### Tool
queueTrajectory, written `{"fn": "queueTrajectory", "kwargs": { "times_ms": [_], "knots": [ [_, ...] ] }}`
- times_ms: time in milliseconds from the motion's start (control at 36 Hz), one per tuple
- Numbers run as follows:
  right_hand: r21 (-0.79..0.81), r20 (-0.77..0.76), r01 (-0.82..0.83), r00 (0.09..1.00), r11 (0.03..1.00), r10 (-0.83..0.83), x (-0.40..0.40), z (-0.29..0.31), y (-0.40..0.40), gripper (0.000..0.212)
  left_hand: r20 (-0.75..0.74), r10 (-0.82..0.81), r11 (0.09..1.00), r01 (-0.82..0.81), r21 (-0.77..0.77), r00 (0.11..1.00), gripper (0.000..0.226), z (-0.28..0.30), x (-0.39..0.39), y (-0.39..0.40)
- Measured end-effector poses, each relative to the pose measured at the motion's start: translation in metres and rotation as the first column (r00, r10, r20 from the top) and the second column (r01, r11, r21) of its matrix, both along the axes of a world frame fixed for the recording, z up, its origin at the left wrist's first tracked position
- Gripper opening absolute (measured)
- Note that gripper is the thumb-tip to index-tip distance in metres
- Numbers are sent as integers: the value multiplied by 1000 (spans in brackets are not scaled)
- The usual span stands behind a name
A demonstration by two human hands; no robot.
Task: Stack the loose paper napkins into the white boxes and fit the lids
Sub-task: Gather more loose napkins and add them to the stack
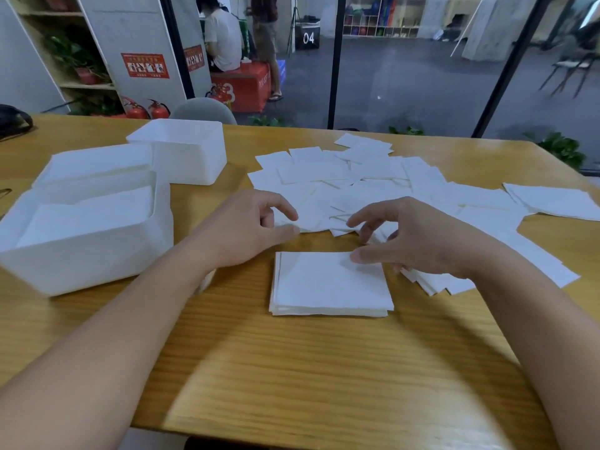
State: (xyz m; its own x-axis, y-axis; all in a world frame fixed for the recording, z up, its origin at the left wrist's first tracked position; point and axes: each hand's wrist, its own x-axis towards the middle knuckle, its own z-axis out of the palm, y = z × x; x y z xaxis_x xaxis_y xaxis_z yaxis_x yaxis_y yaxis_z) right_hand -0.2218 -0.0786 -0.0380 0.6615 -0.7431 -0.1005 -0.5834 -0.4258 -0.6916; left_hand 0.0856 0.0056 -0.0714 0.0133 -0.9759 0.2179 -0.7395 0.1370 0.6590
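Observation:
A small neat stack of white paper napkins (328, 284) lies on the wooden table in front of me. Beyond it many loose napkins (373, 180) are spread over the table's right half. My left hand (246, 228) hovers at the near edge of the loose napkins with fingers loosely curled, holding nothing. Fingers spread and relaxed, my right hand (412, 238) hangs over the stack's far right corner, holding nothing. At the left stands a white box (87, 254) with napkins inside. A second white box (188, 154) stands behind it.
A white lid or tray (94, 164) lies between the two boxes. A dark bag (13, 121) rests at the table's far left corner. A grey chair back (204, 110) shows behind the table. People are beyond the glass wall.

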Motion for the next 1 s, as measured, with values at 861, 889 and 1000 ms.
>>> {"fn": "queueTrajectory", "kwargs": {
  "times_ms": [861,889,1000],
  "knots": [
    [-230,81,47,996,972,-30,16,-22,1,19,158,228,966,-202,-162,961,14,-16,-5,-18],
    [-270,97,76,994,960,-52,17,-21,1,23,147,203,969,-177,-170,968,14,-14,-6,-17],
    [-447,138,103,989,889,-45,20,-20,3,48,126,46,985,-23,-172,991,13,-9,-14,-6]
  ]
}}
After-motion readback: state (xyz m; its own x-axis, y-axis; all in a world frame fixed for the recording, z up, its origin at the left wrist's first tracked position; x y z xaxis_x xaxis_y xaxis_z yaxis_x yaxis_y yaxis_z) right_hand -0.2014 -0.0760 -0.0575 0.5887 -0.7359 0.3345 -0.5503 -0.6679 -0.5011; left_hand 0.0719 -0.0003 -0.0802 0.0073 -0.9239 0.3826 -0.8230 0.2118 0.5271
